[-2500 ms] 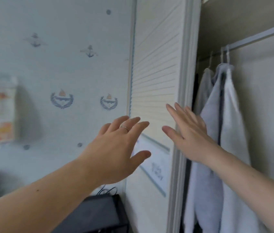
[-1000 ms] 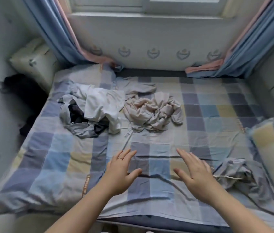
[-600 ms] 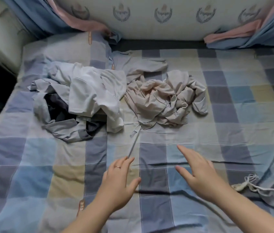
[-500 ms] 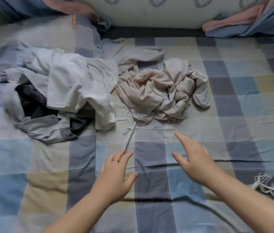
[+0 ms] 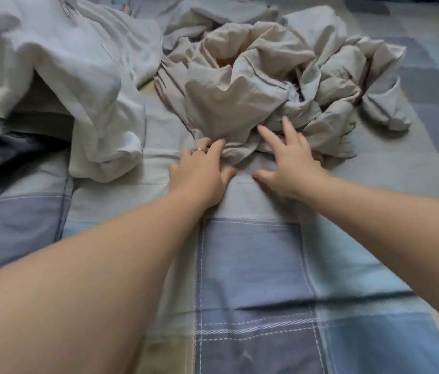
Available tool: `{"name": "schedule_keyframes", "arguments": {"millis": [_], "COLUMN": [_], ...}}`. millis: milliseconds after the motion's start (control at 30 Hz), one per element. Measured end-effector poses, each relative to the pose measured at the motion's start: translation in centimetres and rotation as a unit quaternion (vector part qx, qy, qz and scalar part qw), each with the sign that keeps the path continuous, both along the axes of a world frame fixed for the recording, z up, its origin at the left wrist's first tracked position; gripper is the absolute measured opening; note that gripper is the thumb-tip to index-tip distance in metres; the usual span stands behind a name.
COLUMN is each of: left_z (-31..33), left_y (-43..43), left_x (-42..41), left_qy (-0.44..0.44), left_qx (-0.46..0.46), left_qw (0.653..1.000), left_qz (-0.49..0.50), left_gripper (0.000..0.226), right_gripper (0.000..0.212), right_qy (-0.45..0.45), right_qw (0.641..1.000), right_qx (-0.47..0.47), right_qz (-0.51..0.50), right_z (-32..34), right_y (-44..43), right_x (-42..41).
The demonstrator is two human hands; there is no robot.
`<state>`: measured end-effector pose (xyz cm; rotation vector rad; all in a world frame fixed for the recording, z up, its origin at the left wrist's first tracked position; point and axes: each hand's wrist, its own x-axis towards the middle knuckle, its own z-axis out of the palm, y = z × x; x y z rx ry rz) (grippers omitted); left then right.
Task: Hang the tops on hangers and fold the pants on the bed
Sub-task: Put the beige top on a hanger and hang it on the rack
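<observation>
**Two hands at the edge of the beige heap**

The beige crumpled clothes (image 5: 266,85) lie on the bed (image 5: 253,265), at 12 o'clock from both hands. The left hand (image 5: 199,171) lies flat with its fingers close together. Its fingertips touch the near edge of the beige cloth, and its thumb sticks out to the side on the bed. It pinches nothing that I can see. It wears a ring (image 5: 200,150). The right hand (image 5: 291,171) is just beside it, at 3 o'clock, with its fingers spread wide and straight. Its longest fingertips touch the beige heap too.

A pile of white clothes (image 5: 78,76) lies at 10 o'clock from the left hand (it comes very near the beige heap). A dark cloth (image 5: 5,157) peeks out under the white pile, at 9 o'clock. Nothing lies between the hands and the beige heap.
</observation>
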<state>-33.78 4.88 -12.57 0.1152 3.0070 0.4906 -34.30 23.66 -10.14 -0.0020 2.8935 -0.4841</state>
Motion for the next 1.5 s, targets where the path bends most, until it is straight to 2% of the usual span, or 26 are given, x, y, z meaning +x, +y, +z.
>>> {"name": "schedule_keyframes", "arguments": {"millis": [100, 200, 300, 367, 433, 467, 533, 600, 667, 767, 833, 900, 1067, 1133, 1200, 1233, 1300, 1400, 1500], "left_z": [-1.0, -0.1, 2.0, 3.6, 5.6, 6.8, 9.2, 12.0, 15.1, 19.7, 22.5, 25.1, 33.6, 36.4, 40.7, 42.7, 46.4, 51.0, 55.8], "left_y": [0.5, 0.5, -0.6, -1.3, -1.8, -2.0, -2.1, -2.3, -2.4, -2.2, -2.1, -2.2, -1.6, -1.1, 0.0, 0.8, 2.7, 5.8, 8.1], "left_x": [-0.1, 0.4, 3.3, 7.0, 11.6, 14.0, 18.7, 23.2, 27.2, 31.9, 34.4, 36.4, 40.0, 39.9, 39.6, 39.3, 38.6, 36.9, 35.1], "left_qy": [0.092, 0.102, 0.029, -0.051, -0.161, -0.222, -0.334, -0.416, -0.471, -0.509, -0.508, -0.487, -0.409, -0.356, -0.298, -0.267, -0.211, -0.166, -0.118], "left_qx": [0.028, 0.033, 0.053, 0.063, 0.110, 0.140, 0.184, 0.204, 0.218, 0.244, 0.271, 0.282, 0.293, 0.285, 0.257, 0.253, 0.245, 0.239, 0.387], "left_qw": [0.994, 0.993, 0.998, 0.997, 0.981, 0.965, 0.924, 0.886, 0.853, 0.823, 0.816, 0.826, 0.856, 0.879, 0.914, 0.927, 0.946, 0.955, 0.914], "left_qz": [0.049, 0.051, 0.010, -0.013, -0.011, -0.011, -0.019, -0.037, -0.056, -0.070, -0.054, -0.022, 0.120, 0.140, 0.101, 0.070, 0.000, -0.058, -0.030], "left_gripper": [0.021, 0.013, 0.011, 0.008, 0.009, 0.011, 0.014, 0.021, 0.023, 0.020, 0.020, 0.023, 0.022, 0.059, 0.103, 0.117, 0.129, 0.119, 0.066], "right_gripper": [0.067, 0.032, 0.026, 0.026, 0.030, 0.037, 0.049, 0.045, 0.034, 0.035, 0.031, 0.028, 0.019, 0.028, 0.023, 0.019, 0.018, 0.023, 0.027], "right_qy": [0.027, 0.059, 0.030, -0.025, -0.097, -0.147, -0.270, -0.344, -0.354, -0.352, -0.361, -0.370, -0.290, -0.261, -0.241, -0.234, -0.224, -0.209, -0.160], "right_qw": [0.999, 0.997, 0.999, 0.998, 0.981, 0.959, 0.879, 0.808, 0.770, 0.740, 0.717, 0.700, 0.701, 0.699, 0.693, 0.692, 0.691, 0.700, 0.717], "right_qx": [0.039, 0.041, 0.012, -0.052, -0.148, -0.214, -0.327, -0.385, -0.427, -0.458, -0.471, -0.466, -0.476, -0.506, -0.540, -0.554, -0.584, -0.620, -0.634], "right_qz": [-0.011, -0.019, -0.029, -0.041, -0.073, -0.111, -0.220, -0.282, -0.315, -0.344, -0.365, -0.395, -0.445, -0.434, -0.412, -0.399, -0.362, -0.286, -0.240], "right_z": [-1.1, -0.2, 1.9, 3.8, 5.4, 6.2, 7.9, 9.6, 11.3, 14.5, 17.1, 20.5, 33.1, 37.6, 43.3, 45.9, 51.2, 57.6, 62.3], "right_y": [-0.1, 0.1, 0.8, 0.7, 0.0, -0.5, -1.4, -1.7, -2.0, -2.6, -2.8, -2.6, 0.1, 0.7, 1.3, 1.6, 1.9, 2.4, 3.9], "right_x": [-0.8, -0.5, 1.5, 3.9, 6.7, 8.3, 11.6, 14.9, 17.7, 20.9, 22.9, 25.1, 30.6, 32.1, 33.8, 34.5, 35.6, 36.4, 36.4]}}
